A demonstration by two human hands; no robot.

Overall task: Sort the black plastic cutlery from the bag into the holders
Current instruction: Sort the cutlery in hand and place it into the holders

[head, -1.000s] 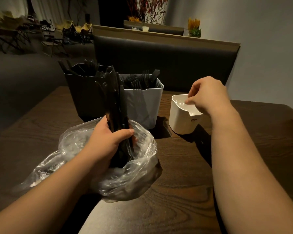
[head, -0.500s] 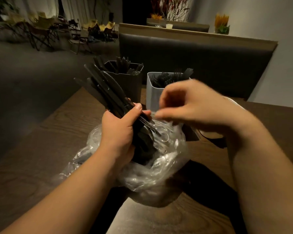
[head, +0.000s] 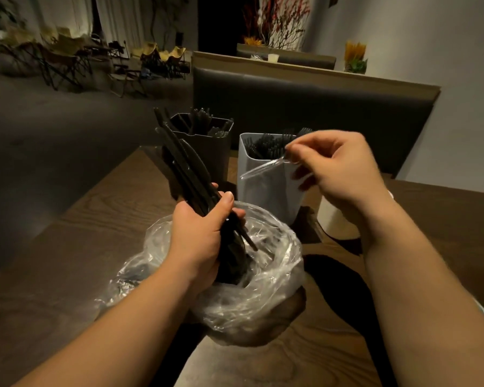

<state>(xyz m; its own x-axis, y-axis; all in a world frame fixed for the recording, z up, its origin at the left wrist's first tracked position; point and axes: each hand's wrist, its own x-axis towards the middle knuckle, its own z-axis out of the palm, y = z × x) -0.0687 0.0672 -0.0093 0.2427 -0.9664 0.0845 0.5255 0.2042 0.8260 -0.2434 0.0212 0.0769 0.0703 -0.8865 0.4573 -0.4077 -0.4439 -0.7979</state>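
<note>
Room: dim dining hall; folding chairs (head: pixel 65 60) far left, padded bench (head: pixel 305 107) behind the table's far edge.
Surface: dark wood table (head: pixel 67 247).
Far edge: dark holder (head: pixel 210 160) with black cutlery (head: pixel 199 121) standing in it; pale holder (head: pixel 263 194) just right of it, full of forks (head: pixel 268 143).
Right side: white cup (head: pixel 333 222), mostly hidden behind an arm.
Near edge: clear bag (head: pixel 263 291), crumpled, mouth open.
Left hand (head: pixel 201 238): clamped round a bundle of knives (head: pixel 187 166), lower ends in the bag.
Right hand (head: pixel 341 169): raised before the pale holder, pinching a clear plastic piece (head: pixel 263 167).

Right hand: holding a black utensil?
No, the right hand pinches a clear plastic utensil in front of the white holder.
</note>
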